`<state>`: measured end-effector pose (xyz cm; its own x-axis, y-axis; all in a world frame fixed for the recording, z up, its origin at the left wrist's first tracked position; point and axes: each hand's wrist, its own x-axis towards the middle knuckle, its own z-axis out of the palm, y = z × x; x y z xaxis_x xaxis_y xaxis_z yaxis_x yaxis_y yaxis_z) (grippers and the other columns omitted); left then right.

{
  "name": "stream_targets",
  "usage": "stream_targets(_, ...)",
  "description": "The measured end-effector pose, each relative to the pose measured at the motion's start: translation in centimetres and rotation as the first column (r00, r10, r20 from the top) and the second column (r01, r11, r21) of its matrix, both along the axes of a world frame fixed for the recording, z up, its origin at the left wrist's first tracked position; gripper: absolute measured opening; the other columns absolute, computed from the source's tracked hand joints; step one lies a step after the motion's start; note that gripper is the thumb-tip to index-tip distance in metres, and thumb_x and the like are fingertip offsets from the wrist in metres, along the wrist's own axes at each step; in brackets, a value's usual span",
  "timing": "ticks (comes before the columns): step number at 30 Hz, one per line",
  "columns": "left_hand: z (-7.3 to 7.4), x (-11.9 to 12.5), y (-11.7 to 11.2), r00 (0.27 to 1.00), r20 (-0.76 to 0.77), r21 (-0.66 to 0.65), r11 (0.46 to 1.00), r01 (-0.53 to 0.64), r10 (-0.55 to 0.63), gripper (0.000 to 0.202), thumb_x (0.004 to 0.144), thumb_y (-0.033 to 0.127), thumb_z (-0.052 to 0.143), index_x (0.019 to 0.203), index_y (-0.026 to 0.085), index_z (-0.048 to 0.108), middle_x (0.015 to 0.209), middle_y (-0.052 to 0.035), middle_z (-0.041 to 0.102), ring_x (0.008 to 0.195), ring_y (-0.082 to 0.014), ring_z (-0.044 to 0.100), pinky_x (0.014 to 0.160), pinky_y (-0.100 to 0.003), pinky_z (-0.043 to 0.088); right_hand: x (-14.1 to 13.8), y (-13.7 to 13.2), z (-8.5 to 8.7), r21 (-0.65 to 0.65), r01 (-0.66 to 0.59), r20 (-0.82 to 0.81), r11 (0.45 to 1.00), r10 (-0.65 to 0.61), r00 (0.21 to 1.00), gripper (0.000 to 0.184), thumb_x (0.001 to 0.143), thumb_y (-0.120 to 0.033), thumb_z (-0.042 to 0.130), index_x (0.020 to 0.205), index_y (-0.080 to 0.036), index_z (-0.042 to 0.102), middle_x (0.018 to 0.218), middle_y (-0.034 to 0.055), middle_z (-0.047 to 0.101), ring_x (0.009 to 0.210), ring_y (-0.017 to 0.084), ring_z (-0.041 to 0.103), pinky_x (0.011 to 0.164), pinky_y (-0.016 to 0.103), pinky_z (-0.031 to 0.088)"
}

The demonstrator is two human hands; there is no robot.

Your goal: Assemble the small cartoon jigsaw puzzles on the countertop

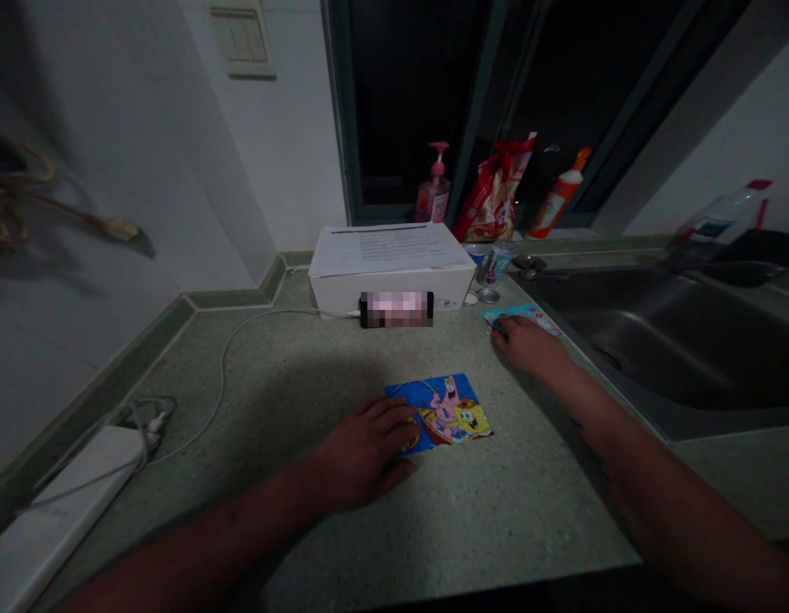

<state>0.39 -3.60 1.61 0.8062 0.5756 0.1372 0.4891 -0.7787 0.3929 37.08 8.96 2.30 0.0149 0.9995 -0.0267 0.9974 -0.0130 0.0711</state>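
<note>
A blue cartoon picture card [448, 410] lies flat on the speckled green counter [317, 366]. My left hand [365, 451] rests palm down on the card's left edge, fingers stretched out over it. My right hand [525, 342] reaches farther back and right, its fingertips touching a second, light blue and pink card [528, 315] next to the sink. The fingers there are curled down on the card's near edge; whether they grip it is unclear.
A white box [391, 264] with a phone [396, 308] leaning on it stands at the back. A steel sink [662, 340] sits to the right. Bottles and a red bag [496, 191] line the window sill. A power strip [68, 502] with cables lies at the left.
</note>
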Motion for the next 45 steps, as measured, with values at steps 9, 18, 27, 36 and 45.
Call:
stream_targets(9, 0.0, 0.1, 0.1, 1.000, 0.022, 0.023, 1.000, -0.008, 0.008, 0.030, 0.106, 0.036, 0.061, 0.133, 0.023, 0.065, 0.148, -0.0117, 0.069, 0.147, -0.0335, 0.058, 0.127, -0.056, 0.047, -1.0, -0.2, 0.0, 0.058, 0.043, -0.005, 0.997, -0.043, 0.999, 0.048, 0.113, -0.036, 0.038, 0.139, -0.011, 0.068, 0.139, 0.0269, 0.071, 0.126, 0.039, 0.071, 0.098, 0.046, 0.056)
stream_targets(18, 0.3, 0.1, 0.5, 0.995, 0.044, 0.051, 0.994, -0.094, 0.092, 0.026, 0.103, 0.029, 0.062, 0.128, 0.024, 0.068, 0.140, -0.0100, 0.073, 0.139, -0.0318, 0.064, 0.127, -0.057, 0.046, -2.4, -1.0, 1.2, 0.156, -0.057, -0.056, 0.986, 0.067, 0.996, 0.042, 0.111, -0.030, 0.046, 0.138, -0.007, 0.068, 0.141, 0.0265, 0.070, 0.128, 0.037, 0.069, 0.107, 0.044, 0.053)
stream_targets(27, -0.2, -0.3, 1.4, 0.980, 0.084, 0.090, 0.978, -0.189, 0.182, 0.030, 0.099, 0.018, 0.058, 0.127, 0.025, 0.068, 0.132, -0.0110, 0.074, 0.130, -0.0323, 0.067, 0.124, -0.061, 0.049, -8.3, -4.2, -0.4, 0.210, -0.537, -0.383, 0.817, 0.574, 0.724, 0.039, 0.108, -0.037, 0.057, 0.144, -0.026, 0.068, 0.148, 0.0132, 0.070, 0.135, 0.032, 0.067, 0.117, 0.052, 0.053)
stream_targets(36, -0.7, -0.3, 1.8, 0.965, 0.109, 0.091, 0.964, -0.251, 0.240, 0.032, 0.096, 0.021, 0.060, 0.126, 0.027, 0.068, 0.132, -0.0112, 0.073, 0.126, -0.0348, 0.066, 0.118, -0.063, 0.052, -9.8, -4.5, -1.5, 0.215, -0.586, -0.381, 0.781, 0.620, 0.686, 0.038, 0.107, -0.036, 0.057, 0.142, -0.029, 0.070, 0.144, 0.0125, 0.072, 0.136, 0.033, 0.067, 0.117, 0.055, 0.053)
stream_targets(45, -0.4, -0.6, 2.2, 0.954, 0.098, 0.111, 0.949, -0.295, 0.285, 0.020, 0.099, 0.030, 0.063, 0.117, 0.027, 0.071, 0.121, -0.0112, 0.075, 0.114, -0.0348, 0.069, 0.116, -0.064, 0.051, -11.3, -4.9, 1.0, 0.057, -0.615, -0.344, 0.786, 0.594, 0.727, 0.041, 0.103, -0.030, 0.063, 0.140, -0.016, 0.070, 0.148, 0.0213, 0.068, 0.133, 0.036, 0.069, 0.113, 0.052, 0.056)
